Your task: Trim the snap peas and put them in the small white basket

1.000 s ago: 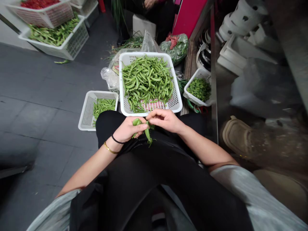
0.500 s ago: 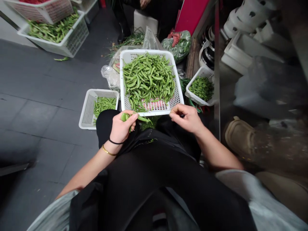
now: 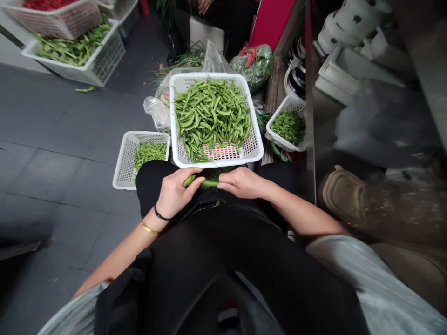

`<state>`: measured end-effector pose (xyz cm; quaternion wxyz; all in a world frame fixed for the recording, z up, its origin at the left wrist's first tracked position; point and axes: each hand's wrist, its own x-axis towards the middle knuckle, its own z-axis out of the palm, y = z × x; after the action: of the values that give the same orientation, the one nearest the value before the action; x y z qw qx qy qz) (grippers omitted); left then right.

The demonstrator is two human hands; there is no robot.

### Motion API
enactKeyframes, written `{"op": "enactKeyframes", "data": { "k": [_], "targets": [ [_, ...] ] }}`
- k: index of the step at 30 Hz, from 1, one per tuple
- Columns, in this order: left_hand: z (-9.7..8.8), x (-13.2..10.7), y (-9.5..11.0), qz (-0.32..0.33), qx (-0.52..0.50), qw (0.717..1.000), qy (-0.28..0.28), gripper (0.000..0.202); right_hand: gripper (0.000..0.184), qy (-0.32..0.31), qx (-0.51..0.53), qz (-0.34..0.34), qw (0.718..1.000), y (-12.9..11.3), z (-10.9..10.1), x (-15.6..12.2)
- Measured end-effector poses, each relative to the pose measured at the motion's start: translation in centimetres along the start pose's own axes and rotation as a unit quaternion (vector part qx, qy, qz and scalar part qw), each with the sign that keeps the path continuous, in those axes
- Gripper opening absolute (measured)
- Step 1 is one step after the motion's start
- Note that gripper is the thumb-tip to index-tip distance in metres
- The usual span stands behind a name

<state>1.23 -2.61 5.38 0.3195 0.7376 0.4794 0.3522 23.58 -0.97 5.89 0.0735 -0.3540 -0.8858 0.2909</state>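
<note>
My left hand [image 3: 178, 188] is closed around green pea pods [image 3: 189, 180], with a pod [image 3: 209, 183] sticking out toward the right. The fingertips of my right hand [image 3: 240, 182] pinch the far end of that same pod. Both hands are above my lap, just in front of a white perforated basket [image 3: 218, 164]. Inside it lies a heap of sugar snap pea pods [image 3: 213, 111], with part of the basket's bottom showing at the near side. Small green scraps [image 3: 218, 204] lie on my black apron [image 3: 223, 242].
A smaller white basket [image 3: 122, 160] with more pods stands at left, another basket [image 3: 277, 139] with leafy greens at right. Stacked crates [image 3: 104, 65] of vegetables stand far left. Bagged greens [image 3: 253, 70] and a person's hand [image 3: 204, 5] are behind. A metal edge [image 3: 310, 163] runs along the right.
My right hand has moved left from the basket's near rim and taken hold of the pod's end in my left hand. The view has shifted slightly.
</note>
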Motion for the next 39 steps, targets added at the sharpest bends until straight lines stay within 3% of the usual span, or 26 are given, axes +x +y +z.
{"op": "enactKeyframes", "data": {
  "k": [3, 5, 6, 8, 9, 11, 13, 15, 16, 18, 19, 21, 24, 26, 28, 31, 34, 36, 39],
  "targets": [
    [-0.6, 0.6, 0.9, 0.093, 0.05, 0.98, -0.168, 0.019, 0.028, -0.068, -0.01, -0.053, 0.996, -0.4, -0.9, 0.1],
    [-0.4, 1.0, 1.3, 0.092, -0.001, 0.962, -0.257, 0.015, 0.029, -0.055, 0.032, -0.09, 0.994, -0.8, -0.9, 0.5],
    [-0.1, 1.2, 1.3, 0.057, -0.047, 0.963, -0.257, 0.017, 0.031, -0.025, 0.056, -0.088, 0.994, -0.9, -0.8, 0.9],
    [0.9, 1.4, 1.1, -0.062, -0.179, 0.965, -0.18, 0.021, 0.034, 0.074, 0.088, -0.041, 0.993, -1.1, -0.1, 1.4],
    [1.4, 1.4, 0.8, -0.128, -0.254, 0.951, -0.125, 0.022, 0.035, 0.125, 0.093, -0.008, 0.988, -1.0, 0.4, 1.5],
    [2.1, 1.4, 0.0, -0.23, -0.387, 0.893, -0.02, 0.025, 0.035, 0.177, 0.093, 0.041, 0.979, -0.6, 1.2, 1.3],
    [2.2, 1.5, -1.1, -0.27, -0.47, 0.839, 0.048, 0.026, 0.034, 0.139, 0.098, 0.054, 0.984, 0.2, 1.4, 0.4],
    [1.6, 1.7, -2.1, -0.272, -0.515, 0.809, 0.08, 0.023, 0.028, 0.025, 0.102, 0.062, 0.993, 1.4, 0.6, -0.8],
    [1.2, 1.7, -2.6, -0.265, -0.534, 0.799, 0.084, 0.022, 0.026, -0.045, 0.097, 0.075, 0.991, 2.0, -0.2, -1.3],
    [0.6, 1.8, -3.4, -0.256, -0.568, 0.78, 0.066, 0.022, 0.048, -0.164, 0.089, 0.12, 0.975, 3.4, -2.0, -1.5],
    [0.5, 1.8, -3.6, -0.259, -0.581, 0.77, 0.04, 0.021, 0.057, -0.195, 0.088, 0.144, 0.966, 4.1, -2.8, -1.0],
    [0.8, 1.8, -3.8, -0.28, -0.595, 0.752, -0.034, 0.018, 0.053, -0.18, 0.073, 0.187, 0.963, 5.8, -3.6, 1.3],
    [1.8, 1.5, -3.8, -0.312, -0.595, 0.729, -0.129, 0.018, 0.048, -0.065, -0.053, 0.269, 0.96, 8.7, -2.3, 7.4],
    [2.2, 1.3, -3.9, -0.315, -0.593, 0.727, -0.148, 0.025, 0.045, -0.072, -0.061, 0.359, 0.929, 10.6, -0.5, 11.5],
    [2.0, 1.2, -4.0, -0.31, -0.59, 0.732, -0.141, 0.026, 0.037, -0.079, -0.04, 0.398, 0.913, 12.1, 1.0, 14.5],
    [1.3, 1.2, -4.3, -0.305, -0.59, 0.739, -0.113, 0.018, 0.024, -0.097, -0.001, 0.409, 0.907, 13.3, 1.4, 15.8],
    [1.1, 1.3, -4.5, -0.319, -0.58, 0.742, -0.105, 0.02, 0.022, -0.102, 0.042, 0.41, 0.906, 12.8, 0.0, 13.1],
    [1.5, 1.4, -4.4, -0.332, -0.553, 0.758, -0.1, 0.022, 0.023, -0.095, 0.104, 0.389, 0.911, 10.9, -0.8, 10.0],
    [2.6, 1.7, -3.8, -0.332, -0.501, 0.796, -0.07, 0.03, 0.024, -0.08, 0.322, 0.286, 0.899, 6.3, -0.5, 5.1]
  ]
}}
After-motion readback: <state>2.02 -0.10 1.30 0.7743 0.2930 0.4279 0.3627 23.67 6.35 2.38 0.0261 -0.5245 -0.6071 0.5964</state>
